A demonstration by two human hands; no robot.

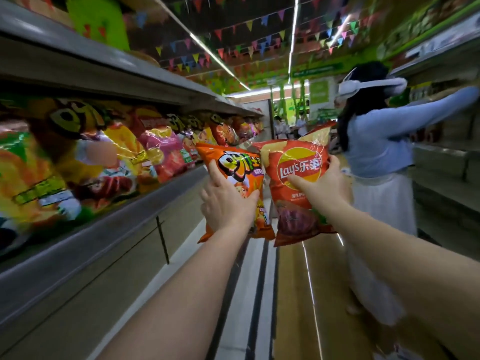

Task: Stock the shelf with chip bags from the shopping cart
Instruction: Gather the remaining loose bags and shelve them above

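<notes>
Both my arms reach forward down the aisle, each with a chip bag held upright at about chest height. My left hand (228, 201) grips an orange chip bag (233, 165), thumb pressed up along its front face and the remaining fingers curled round its right edge. My right hand (322, 187) grips a red Lay's bag (296, 178), thumb laid across the front below the logo and the fingers wrapped round the bag's right edge. The two bags hang side by side, their inner edges just beside each other; whether they touch cannot be told. To the left of my left hand runs the shelf (124, 224), its grey front edge bare, with a row of stocked chip bags (109, 157) standing on it, blurred in the near part. A further shelf board lies above that row. To the right of my right hand, and beyond it, a person in a pale blue top (376, 146) and white skirt reaches toward the opposite shelving.
</notes>
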